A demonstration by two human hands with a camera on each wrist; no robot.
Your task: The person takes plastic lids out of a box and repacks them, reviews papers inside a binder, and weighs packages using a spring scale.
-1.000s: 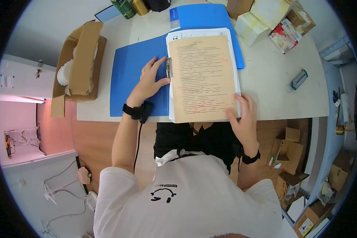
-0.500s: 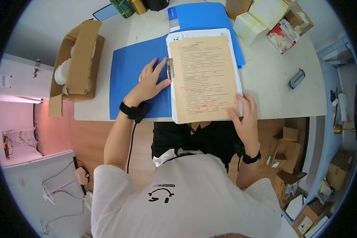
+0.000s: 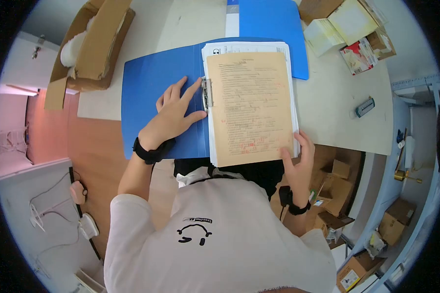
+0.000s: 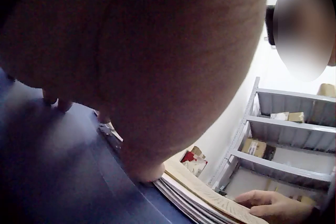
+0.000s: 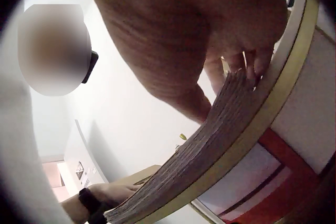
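A blue folder [image 3: 156,80] lies open at the front of the table, with a stack of papers on its right side. On top is a tan printed sheet [image 3: 252,107] with red marks. A metal clip [image 3: 207,95] holds the stack's left edge. The left hand [image 3: 168,117] rests on the folder's left cover, fingers spread, its thumb and index finger beside the clip. At the stack's lower right corner, the right hand [image 3: 299,163] holds the edge, thumb on the tan sheet. In the right wrist view its fingers lie against the edge of the thick paper stack [image 5: 210,124].
A second blue folder [image 3: 271,29] lies behind the open one. Cardboard box [image 3: 95,44] stands at the left, small boxes [image 3: 359,56] at the back right. A teal and grey object [image 3: 364,107] lies on the right of the table [image 3: 337,107]. More boxes stand on the floor at right.
The head view has shifted. The folder and papers have come nearer the body and now overhang the table's front edge, the hands staying in about the same places on them.
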